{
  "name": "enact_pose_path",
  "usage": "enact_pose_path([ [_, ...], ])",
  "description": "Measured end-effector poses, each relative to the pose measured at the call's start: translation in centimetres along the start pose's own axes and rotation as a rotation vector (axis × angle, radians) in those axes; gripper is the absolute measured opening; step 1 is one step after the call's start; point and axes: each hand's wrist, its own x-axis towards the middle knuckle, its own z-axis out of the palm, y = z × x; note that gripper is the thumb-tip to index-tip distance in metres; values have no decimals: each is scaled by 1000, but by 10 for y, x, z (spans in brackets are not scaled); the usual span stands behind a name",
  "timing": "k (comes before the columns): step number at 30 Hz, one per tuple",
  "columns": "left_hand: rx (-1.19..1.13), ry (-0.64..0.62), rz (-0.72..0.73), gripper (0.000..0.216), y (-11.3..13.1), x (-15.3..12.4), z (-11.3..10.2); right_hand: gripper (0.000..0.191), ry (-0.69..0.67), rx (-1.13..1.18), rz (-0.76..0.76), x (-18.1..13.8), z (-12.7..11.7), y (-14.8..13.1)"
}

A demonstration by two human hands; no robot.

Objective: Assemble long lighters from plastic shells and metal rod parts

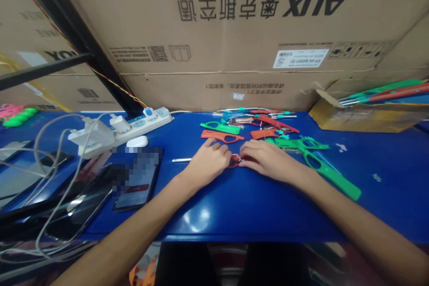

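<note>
Red stick-lighter part (pixel 234 163) between both hands, over blue tabletop (pixel 248 205). Left hand (pixel 210 161): fingers curled round it. Right hand (pixel 263 157): fingertips pinching its other end.

Red piece (pixel 234 163), apparently a casing, mostly hidden between the hands (pixel 210 161) (pixel 263 157), details blurred.

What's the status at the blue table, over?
Left hand and right hand at red piece, mostly hidden. Metal rod shows past left hand. Loose plastic handles just ahead.
</note>
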Motion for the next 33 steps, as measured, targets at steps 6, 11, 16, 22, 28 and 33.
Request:
enact_pose_path([
  [6, -103, -45, -88, 15, 1, 0, 0, 22, -4, 24, 27, -1, -3, 0],
  [11, -134, -35, -172, 14, 4, 1, 0, 27, 35, 61, 59, -1, 1, 4],
  [16, -131, -20, -207, 12, 8, 1, 1, 24, 114, 59, 86, 1, 12, 7],
  [22, -119, -45, -220, 13, 9, 1, 2, 24, 122, 91, 66, 5, 19, 9],
  [28, -113, -52, -235, 12, 12, 2, 2, 23, 158, 223, 82, 7, 23, 10],
  [33, -136, -92, -258, 14, 12, 3, -1, 24, 155, 355, 92, 9, 24, 12],
])
